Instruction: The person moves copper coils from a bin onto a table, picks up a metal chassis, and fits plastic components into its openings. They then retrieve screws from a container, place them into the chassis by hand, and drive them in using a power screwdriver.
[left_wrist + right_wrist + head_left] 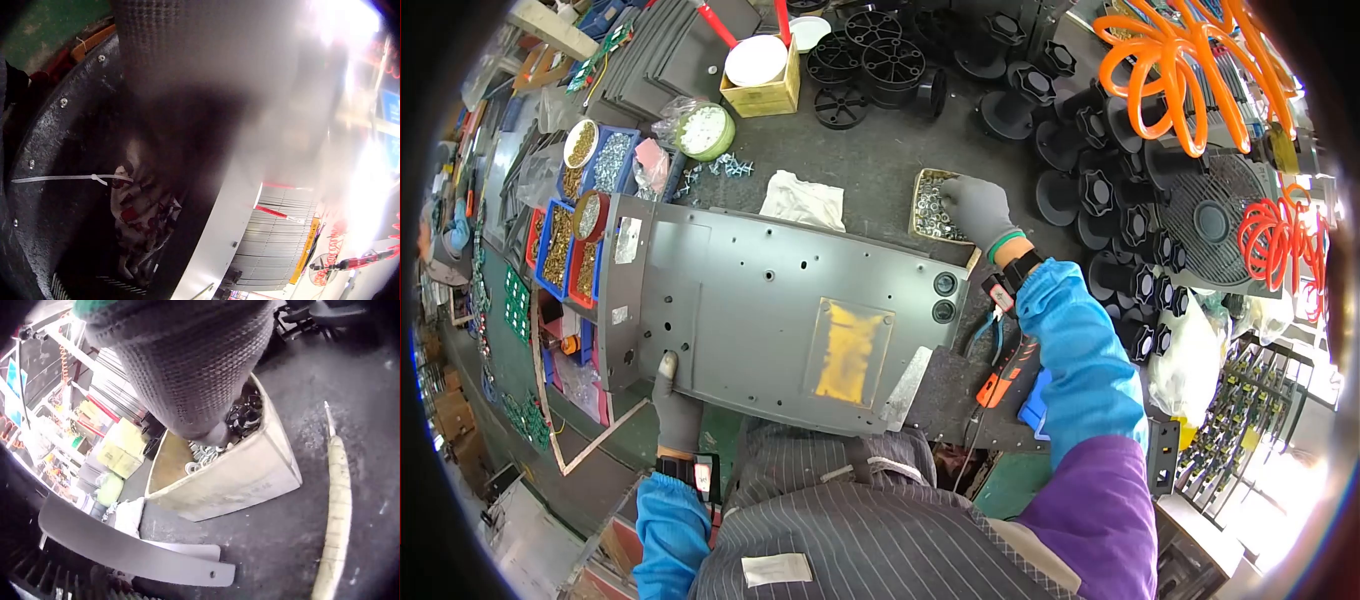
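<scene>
While the right hand [977,208] reaches into the cardboard box of nuts [932,206] behind the grey metal panel [770,300], its fingertips are buried; grasp cannot be told. Left hand [672,400] grips the panel's near edge, fingers hidden underneath.

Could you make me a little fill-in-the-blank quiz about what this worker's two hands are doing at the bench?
1. The right hand reaches into a small box full of metal ____.
2. The left hand grips the near edge of the big ____ metal panel.
3. Both hands wear grey ____.
4. The patch on the panel is ____ in colour.

Missing words: washers; grey; gloves; yellow
</scene>
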Demonstrator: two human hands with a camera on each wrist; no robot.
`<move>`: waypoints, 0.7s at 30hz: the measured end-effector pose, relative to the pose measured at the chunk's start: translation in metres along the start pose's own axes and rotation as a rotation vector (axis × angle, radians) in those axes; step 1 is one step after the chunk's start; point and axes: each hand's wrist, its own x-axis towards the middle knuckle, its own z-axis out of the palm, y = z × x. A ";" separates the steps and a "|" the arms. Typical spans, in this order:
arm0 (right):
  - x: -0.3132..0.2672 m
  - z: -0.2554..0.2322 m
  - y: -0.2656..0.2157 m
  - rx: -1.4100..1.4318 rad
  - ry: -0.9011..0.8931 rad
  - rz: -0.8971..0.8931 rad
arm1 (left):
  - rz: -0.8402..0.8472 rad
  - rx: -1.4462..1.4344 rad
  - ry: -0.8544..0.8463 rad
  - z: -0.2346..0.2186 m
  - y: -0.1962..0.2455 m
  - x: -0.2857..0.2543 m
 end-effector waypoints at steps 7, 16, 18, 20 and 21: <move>0.004 -0.056 0.003 0.597 -0.193 0.227 | -0.006 -0.018 0.005 -0.001 -0.001 0.001; -0.036 -0.151 -0.138 1.325 -0.441 0.342 | -0.050 0.005 -0.089 -0.016 -0.003 0.008; -0.034 -0.149 -0.185 1.046 -0.502 0.220 | -0.031 -0.047 -0.161 -0.011 0.002 0.006; -0.031 -0.130 -0.236 1.013 -0.507 0.098 | -0.039 -0.057 -0.234 -0.009 0.012 0.001; -0.030 -0.116 -0.259 0.943 -0.501 0.010 | -0.028 -0.065 -0.205 -0.012 0.016 0.000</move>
